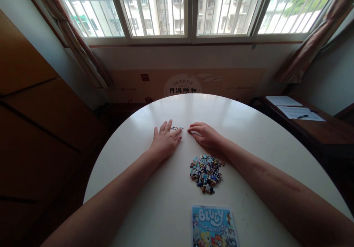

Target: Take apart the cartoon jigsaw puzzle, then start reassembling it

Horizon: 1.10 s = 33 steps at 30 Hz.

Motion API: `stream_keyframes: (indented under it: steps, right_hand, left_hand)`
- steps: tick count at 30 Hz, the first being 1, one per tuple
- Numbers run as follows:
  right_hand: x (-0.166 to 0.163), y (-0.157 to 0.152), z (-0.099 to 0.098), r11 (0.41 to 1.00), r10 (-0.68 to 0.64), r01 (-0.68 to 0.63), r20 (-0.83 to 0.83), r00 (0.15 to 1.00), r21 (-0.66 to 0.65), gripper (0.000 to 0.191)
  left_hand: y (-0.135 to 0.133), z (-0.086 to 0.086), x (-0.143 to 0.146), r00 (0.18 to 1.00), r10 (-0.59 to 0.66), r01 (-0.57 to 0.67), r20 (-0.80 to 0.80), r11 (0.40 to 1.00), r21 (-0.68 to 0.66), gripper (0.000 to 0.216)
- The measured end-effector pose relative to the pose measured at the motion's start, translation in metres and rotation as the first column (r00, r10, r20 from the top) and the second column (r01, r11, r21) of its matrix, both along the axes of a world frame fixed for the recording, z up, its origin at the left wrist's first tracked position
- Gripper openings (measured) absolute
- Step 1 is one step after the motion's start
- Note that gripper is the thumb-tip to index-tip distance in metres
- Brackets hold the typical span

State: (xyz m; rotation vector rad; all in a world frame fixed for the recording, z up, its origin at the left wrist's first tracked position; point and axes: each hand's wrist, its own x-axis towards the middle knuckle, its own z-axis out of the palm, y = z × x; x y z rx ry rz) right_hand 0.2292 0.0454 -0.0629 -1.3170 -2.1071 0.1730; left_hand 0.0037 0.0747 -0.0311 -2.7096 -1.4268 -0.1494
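Observation:
My left hand [166, 139] lies over the far part of the white table with its fingers spread, touching a small patch of joined jigsaw pieces [176, 128] that it partly covers. Just right of that patch, my right hand [204, 133] rests on the table, fingers bent and thumb and fingertips near each other. Whether anything tiny sits at those fingertips is too small to make out. Between my forearms is a heap of loose jigsaw pieces [206, 173], mostly blue, white and dark. Closer to me lies a blue picture sheet [214, 226] printed "BLUEY".
The round white table [155, 217] has its curved edge toward the window [190, 10]. On the right, a dark wooden desk [329, 130] holds papers [300, 113] and a pen [302, 116]. A wooden cabinet [33, 129] stands left, and a printed carton [182, 84] is beyond the table.

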Motion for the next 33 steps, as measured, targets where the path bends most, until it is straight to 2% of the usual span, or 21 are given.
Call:
stream_keyframes:
  steps: [17,20,22,25,27,29,30,31,33]
  right_hand:
    - [0.0,-0.001,0.001,1.0,0.006,-0.006,-0.003,1.0,-0.008,0.026]
    - [0.0,-0.002,0.002,1.0,0.007,-0.007,-0.006,1.0,-0.014,0.026]
    - [0.0,-0.002,0.003,1.0,0.006,-0.006,-0.011,1.0,-0.019,0.026]
    - [0.0,-0.003,0.005,1.0,0.0,-0.001,-0.025,1.0,-0.031,0.025]
    - [0.0,-0.003,0.006,0.999,-0.003,0.001,-0.039,0.999,-0.05,0.025]
    - [0.001,-0.002,0.006,0.997,-0.007,0.003,-0.054,0.998,-0.073,0.024]
    - [0.001,-0.002,0.006,0.996,-0.01,0.005,-0.059,0.998,-0.083,0.024]
    - [0.001,-0.002,0.006,0.996,-0.013,0.008,-0.059,0.998,-0.091,0.024]
    - [0.002,-0.002,0.006,0.995,-0.019,0.014,-0.051,0.999,-0.094,0.023]
  left_hand:
    - [0.002,-0.003,0.0,1.0,-0.002,0.001,0.021,1.0,0.013,0.044]
    - [0.003,-0.003,-0.002,0.998,-0.023,0.019,0.062,0.998,0.056,0.045]
    - [0.0,0.005,-0.004,0.986,-0.075,0.054,0.15,0.989,0.137,0.045]
    - [-0.01,0.025,-0.008,0.92,-0.204,0.123,0.336,0.961,0.247,0.03]
    - [-0.02,0.037,-0.01,0.876,-0.312,0.276,0.367,0.95,0.147,0.02]
    - [-0.028,0.042,-0.009,0.812,-0.485,0.518,0.325,0.855,-0.019,0.016]
    - [-0.031,0.041,-0.008,0.78,-0.547,0.593,0.304,0.801,-0.08,0.017]
    - [-0.033,0.039,-0.007,0.754,-0.591,0.641,0.286,0.758,-0.122,0.02]
    - [-0.034,0.034,-0.004,0.741,-0.614,0.663,0.271,0.734,-0.149,0.023]
